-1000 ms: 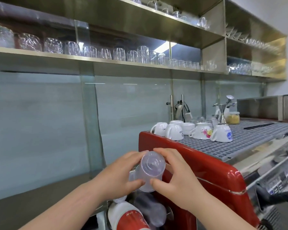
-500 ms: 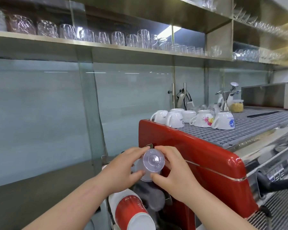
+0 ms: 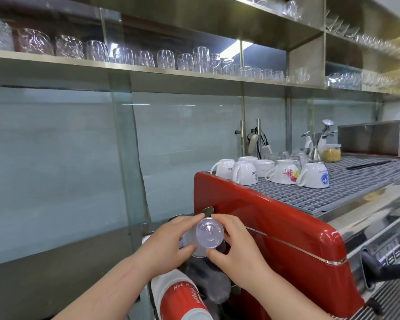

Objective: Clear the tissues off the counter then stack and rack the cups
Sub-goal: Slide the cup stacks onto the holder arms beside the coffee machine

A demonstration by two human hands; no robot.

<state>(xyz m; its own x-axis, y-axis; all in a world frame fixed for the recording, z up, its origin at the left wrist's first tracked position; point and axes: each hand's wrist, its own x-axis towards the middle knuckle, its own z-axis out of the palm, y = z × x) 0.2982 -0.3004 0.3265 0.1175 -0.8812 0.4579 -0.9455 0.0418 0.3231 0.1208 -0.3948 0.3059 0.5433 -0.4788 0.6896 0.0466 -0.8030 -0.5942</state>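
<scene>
A clear plastic cup [image 3: 209, 232] points its round base toward me, held between both hands beside the left end of the red espresso machine [image 3: 275, 227]. My left hand [image 3: 169, 242] grips its left side, and my right hand [image 3: 237, 248] pinches its right side and lower rim. Just below the cup a stack of red-and-white paper cups [image 3: 180, 296] and a stack of dark translucent cups [image 3: 214, 285] lie tilted in a holder. No tissues are in view.
Upturned white ceramic cups [image 3: 245, 173] stand on the machine's grey grid top [image 3: 356, 181], with a jigger and a jar behind. Glasses line the steel shelf [image 3: 148, 68] above. A glass panel [image 3: 125, 158] stands to the left.
Both hands have lowered the clear cup toward the stacks in the holder and turned its base more squarely toward me. The view has tilted slightly downward.
</scene>
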